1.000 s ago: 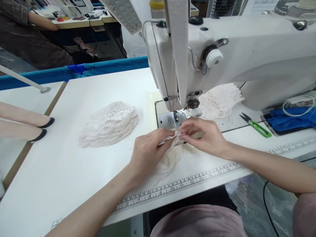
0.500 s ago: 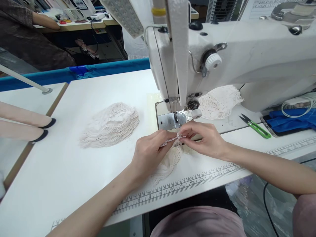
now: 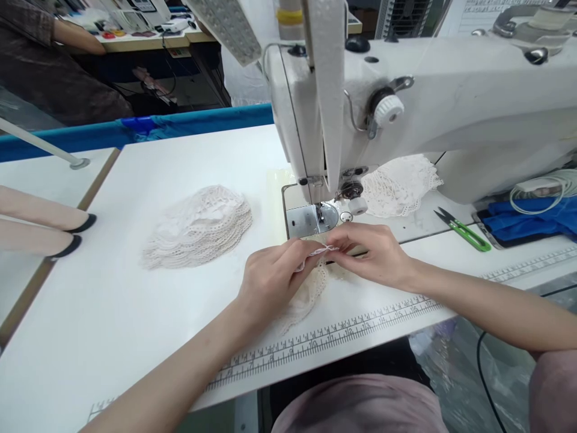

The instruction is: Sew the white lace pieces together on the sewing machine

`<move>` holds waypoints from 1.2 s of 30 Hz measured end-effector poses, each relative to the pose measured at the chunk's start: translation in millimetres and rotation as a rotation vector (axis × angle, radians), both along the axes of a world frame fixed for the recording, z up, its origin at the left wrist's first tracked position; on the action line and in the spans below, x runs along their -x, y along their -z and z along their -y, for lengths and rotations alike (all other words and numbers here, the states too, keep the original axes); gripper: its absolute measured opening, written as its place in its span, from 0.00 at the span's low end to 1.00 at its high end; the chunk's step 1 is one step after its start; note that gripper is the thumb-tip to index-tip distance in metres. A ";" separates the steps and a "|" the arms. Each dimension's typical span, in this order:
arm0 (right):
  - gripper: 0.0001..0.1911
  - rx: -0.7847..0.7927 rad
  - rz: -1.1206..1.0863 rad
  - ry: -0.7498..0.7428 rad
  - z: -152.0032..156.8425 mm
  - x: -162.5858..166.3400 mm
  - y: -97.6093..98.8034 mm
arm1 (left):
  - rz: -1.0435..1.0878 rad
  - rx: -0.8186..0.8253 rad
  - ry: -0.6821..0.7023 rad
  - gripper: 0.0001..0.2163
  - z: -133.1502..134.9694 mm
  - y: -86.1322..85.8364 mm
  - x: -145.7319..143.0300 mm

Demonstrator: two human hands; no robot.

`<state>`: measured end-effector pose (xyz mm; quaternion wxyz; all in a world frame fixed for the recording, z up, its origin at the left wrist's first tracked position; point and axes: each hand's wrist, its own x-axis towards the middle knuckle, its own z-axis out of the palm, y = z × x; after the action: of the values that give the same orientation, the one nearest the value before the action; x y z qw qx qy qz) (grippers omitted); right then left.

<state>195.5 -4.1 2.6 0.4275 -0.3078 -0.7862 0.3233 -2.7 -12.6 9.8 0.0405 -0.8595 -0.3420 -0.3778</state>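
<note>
A piece of cream lace (image 3: 307, 296) is pinched between my two hands, just in front of the sewing machine's needle plate (image 3: 303, 221). My left hand (image 3: 273, 275) grips its folded edge between thumb and fingers. Close by, my right hand (image 3: 373, 251) is closed on the other end of the same edge. The lace's scalloped lower part hangs down onto the table, partly behind my left hand. Above and beyond the hands stands the white sewing machine (image 3: 433, 96), its presser foot (image 3: 320, 211) apart from the lace.
A stack of lace pieces (image 3: 202, 225) lies to the left, and more lace (image 3: 399, 186) sits behind the needle. Green thread snips (image 3: 464, 231) and a blue cloth (image 3: 532, 216) are at right. A printed ruler (image 3: 315, 344) runs along the front edge. Another person's arm (image 3: 79, 37) shows top left.
The lace edge between my fingers is spread a little more to the right, with more of it showing. Both hands keep their grip. The whole view has shifted slightly.
</note>
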 end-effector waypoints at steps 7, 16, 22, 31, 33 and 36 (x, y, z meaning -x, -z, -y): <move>0.03 -0.252 0.046 0.037 -1.8 -2.0 -0.9 | -0.016 -0.022 0.033 0.04 1.2 -3.1 1.4; 0.06 -0.955 0.283 0.025 -5.2 -13.9 -0.3 | -0.025 0.157 0.022 0.08 5.8 -4.5 -0.1; 0.12 -0.995 0.466 -0.061 -5.6 -20.6 0.4 | 0.021 0.133 0.129 0.08 6.7 -6.8 0.2; 0.07 -0.331 0.292 -0.038 -3.2 -6.4 4.1 | -0.093 0.587 -0.031 0.04 9.3 -6.8 -3.7; 0.07 -0.189 0.314 0.007 -5.9 -2.5 4.8 | -0.143 0.509 -0.132 0.02 7.8 -1.3 -4.1; 0.07 -0.122 0.388 0.128 -11.4 0.4 5.5 | -0.197 0.363 -0.280 0.14 5.4 2.6 -5.1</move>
<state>195.2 7.4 -2.9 0.3056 -0.3874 -0.8506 0.1820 2.4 -18.0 7.3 -0.0293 -0.8296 -0.5144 -0.2152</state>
